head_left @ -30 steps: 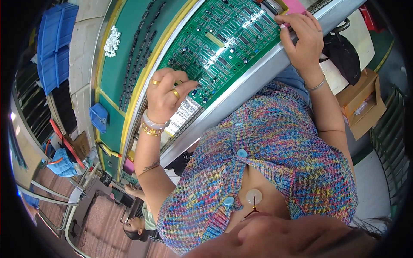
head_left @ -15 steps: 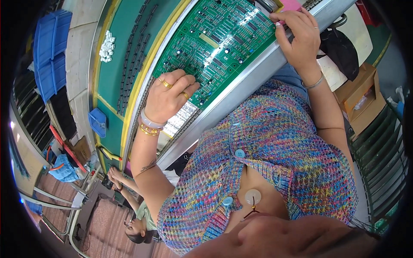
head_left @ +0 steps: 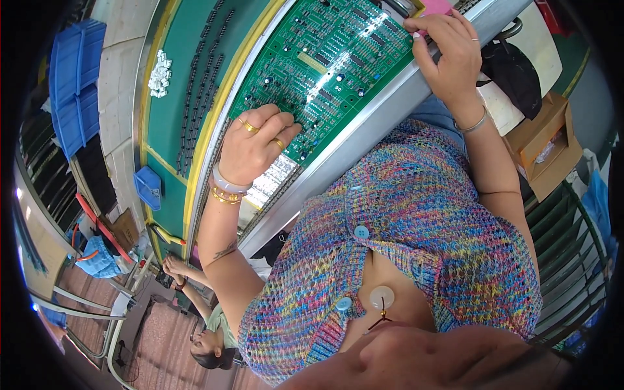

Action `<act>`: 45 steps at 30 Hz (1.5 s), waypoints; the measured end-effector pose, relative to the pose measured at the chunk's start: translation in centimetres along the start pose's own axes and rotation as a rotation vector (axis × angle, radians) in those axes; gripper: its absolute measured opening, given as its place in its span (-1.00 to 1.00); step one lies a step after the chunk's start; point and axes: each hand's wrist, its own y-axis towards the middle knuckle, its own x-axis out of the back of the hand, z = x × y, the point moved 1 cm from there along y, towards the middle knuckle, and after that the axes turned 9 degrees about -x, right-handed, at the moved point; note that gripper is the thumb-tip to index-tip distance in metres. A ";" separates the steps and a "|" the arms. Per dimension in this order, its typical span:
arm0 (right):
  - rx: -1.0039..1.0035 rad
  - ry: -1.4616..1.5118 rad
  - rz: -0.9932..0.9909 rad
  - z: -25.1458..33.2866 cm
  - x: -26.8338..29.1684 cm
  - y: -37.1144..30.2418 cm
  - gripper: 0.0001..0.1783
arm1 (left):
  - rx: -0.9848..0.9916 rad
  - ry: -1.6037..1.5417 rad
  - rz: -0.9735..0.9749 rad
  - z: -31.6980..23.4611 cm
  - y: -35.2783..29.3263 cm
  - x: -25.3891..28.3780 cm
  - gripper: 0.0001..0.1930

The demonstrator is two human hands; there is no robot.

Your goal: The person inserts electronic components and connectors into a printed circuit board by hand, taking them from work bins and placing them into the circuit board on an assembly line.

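Observation:
A green circuit board (head_left: 312, 84), covered with small components, lies at a slant in a metal-edged track (head_left: 383, 107). My left hand (head_left: 257, 140) is closed over the board's lower left end, its curled fingertips down on the components. Whatever is between those fingers is hidden. At the opposite end, my right hand (head_left: 448, 55) has thumb and forefinger drawn together on the board's right edge, beside a pink piece (head_left: 437, 8). A pale yellow strip connector (head_left: 312, 62) stands on the board between the hands.
Beyond the track, a green surface holds rows of black chips (head_left: 198, 97), a heap of white connectors (head_left: 160, 75) and a small blue tray (head_left: 148, 187). Blue bins (head_left: 78, 84) stand far left. Another person's hands (head_left: 174, 266) show lower left. An open cardboard box (head_left: 546, 149) sits at right.
Both hands keep nearly the same places and poses on the board. The view has shifted very slightly.

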 end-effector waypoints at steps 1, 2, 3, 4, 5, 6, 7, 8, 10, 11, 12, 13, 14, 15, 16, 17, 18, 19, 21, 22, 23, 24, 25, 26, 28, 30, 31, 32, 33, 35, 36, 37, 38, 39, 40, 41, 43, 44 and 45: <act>-0.003 0.008 0.003 0.0 0.0 0.0 -0.79 | -0.006 0.003 0.002 0.0 0.0 0.0 -0.72; -0.003 0.007 0.003 0.0 0.0 0.0 -0.79 | -0.012 0.006 0.004 0.0 0.0 0.0 -0.72; 0.001 0.005 -0.004 0.0 0.0 0.0 -0.79 | -0.012 0.006 0.004 0.0 0.0 0.0 -0.72; 0.005 0.003 -0.010 0.0 0.0 0.0 -0.79 | -0.021 0.014 0.006 0.0 0.0 0.0 -0.72; 0.005 0.003 -0.010 0.0 0.0 0.0 -0.79 | -0.029 0.021 0.009 0.0 0.0 0.0 -0.72; 0.006 -0.001 -0.011 0.0 0.0 0.0 -0.79 | -0.029 0.021 0.009 0.0 0.0 0.0 -0.72; 0.007 -0.006 -0.012 0.0 -0.1 0.0 -0.79 | -0.035 0.028 0.003 0.0 0.0 -0.1 -0.72; 0.008 -0.005 -0.012 0.1 0.0 0.0 -0.79 | -0.041 0.035 -0.002 0.0 0.0 -0.1 -0.72; -0.001 -0.009 -0.002 0.1 0.0 0.0 -0.79 | -0.052 0.052 -0.004 -0.1 0.0 -0.1 -0.71; -0.001 -0.008 -0.001 0.1 0.0 0.0 -0.79 | -0.064 0.069 -0.006 -0.2 0.0 -0.1 -0.70; 0.000 -0.006 0.002 0.0 0.0 0.0 -0.79 | -0.062 0.070 -0.006 -0.3 -0.1 0.0 -0.70; 0.001 -0.004 0.006 0.0 0.0 -0.1 -0.79 | -0.076 0.099 0.013 -0.4 -0.3 -0.1 -0.68; 0.004 0.000 0.002 0.0 0.0 0.0 -0.79 | -0.089 0.131 0.034 -0.4 -0.5 -0.1 -0.66; 0.000 0.001 0.004 0.1 0.0 -0.1 -0.78 | -0.087 0.137 0.036 -0.5 -0.8 -0.1 -0.66; -0.004 0.003 0.006 0.2 0.0 -0.1 -0.78 | -0.065 0.128 0.046 -0.6 -1.0 -0.2 -0.63; -0.001 0.010 0.000 0.2 0.0 -0.1 -0.78 | -0.044 0.123 0.058 -0.6 -1.2 -0.1 -0.61; -0.008 0.007 0.004 0.2 0.1 -0.1 -0.78 | -0.041 0.123 0.075 -0.6 -1.1 0.2 -0.60; -0.016 0.004 0.008 0.2 0.1 -0.1 -0.78 | -0.038 0.132 0.078 -0.4 -1.0 0.1 -0.60; -0.020 0.015 0.016 0.1 0.0 -0.1 -0.78 | 0.133 0.000 -0.227 0.5 -0.1 0.3 -0.65; -0.022 0.014 0.014 0.1 -0.2 -0.1 -0.78 | 0.249 0.099 -0.297 1.3 0.3 1.2 -0.70; -0.027 0.008 0.015 0.1 -0.2 -0.2 -0.78 | 0.389 0.253 -0.342 2.3 0.7 1.5 -0.73; -0.023 0.009 0.012 -0.1 -0.3 -0.4 -0.78 | 0.509 0.341 -0.347 3.7 0.3 1.7 -0.78; -0.033 0.018 0.005 -0.3 -0.4 -0.6 -0.78 | 0.510 0.344 -0.350 4.6 0.2 1.8 -0.78; -0.044 0.026 -0.005 -0.4 -0.6 -0.6 -0.78 | 0.612 0.390 -0.332 5.5 0.1 1.9 -0.81; -0.033 0.032 -0.030 -0.5 -0.8 -0.5 -0.80 | 0.711 0.437 -0.315 6.3 0.3 1.9 -0.85; -0.030 0.032 -0.056 -0.5 -0.9 -0.6 -0.82 | 0.798 0.398 -0.235 6.8 0.6 1.6 -0.88; -0.040 0.031 -0.040 -0.4 -0.9 -0.7 -0.81 | 0.793 0.397 -0.236 6.8 0.7 1.6 -0.88; -0.050 0.029 -0.022 -0.4 -0.9 -0.7 -0.79 | 0.786 0.398 -0.218 6.8 0.8 1.6 -0.89; -0.053 0.026 -0.022 -0.4 -0.8 -0.7 -0.79 | 0.780 0.399 -0.200 6.7 1.0 1.7 -0.89; -0.053 0.039 -0.023 -0.3 -0.8 -0.7 -0.79 | 0.730 0.391 -0.224 6.7 0.9 1.7 -0.89; -0.057 0.035 -0.022 -0.2 -0.7 -0.6 -0.79 | 0.684 0.385 -0.248 6.6 1.1 1.8 -0.88; -0.042 0.016 -0.015 -0.1 -0.5 -0.4 -0.80 | 0.681 0.380 -0.248 6.1 1.4 1.9 -0.88; -0.030 -0.006 -0.008 0.0 -0.3 -0.3 -0.80 | 0.529 0.328 -0.247 5.0 2.3 2.2 -0.87; -0.037 -0.013 -0.006 -0.1 -0.3 -0.4 -0.80 | 0.377 0.275 -0.245 3.9 3.0 2.2 -0.86; -0.037 -0.015 -0.015 -0.3 -0.2 -0.5 -0.80 | 0.245 0.185 -0.222 2.8 3.6 1.8 -0.84; -0.030 -0.002 -0.022 -0.2 -0.3 -0.4 -0.80 | 0.126 0.104 -0.193 1.6 3.8 1.5 -0.82; -0.028 0.013 -0.010 -0.1 -0.3 -0.2 -0.81 | 0.044 0.107 -0.162 0.5 3.6 0.5 -0.80; -0.031 0.017 -0.002 -0.1 -0.2 -0.2 -0.81 | 0.009 0.107 -0.122 0.3 3.5 0.2 -0.79; -0.035 0.015 -0.001 0.0 -0.2 -0.3 -0.81 | -0.027 0.106 -0.083 0.1 3.5 0.0 -0.78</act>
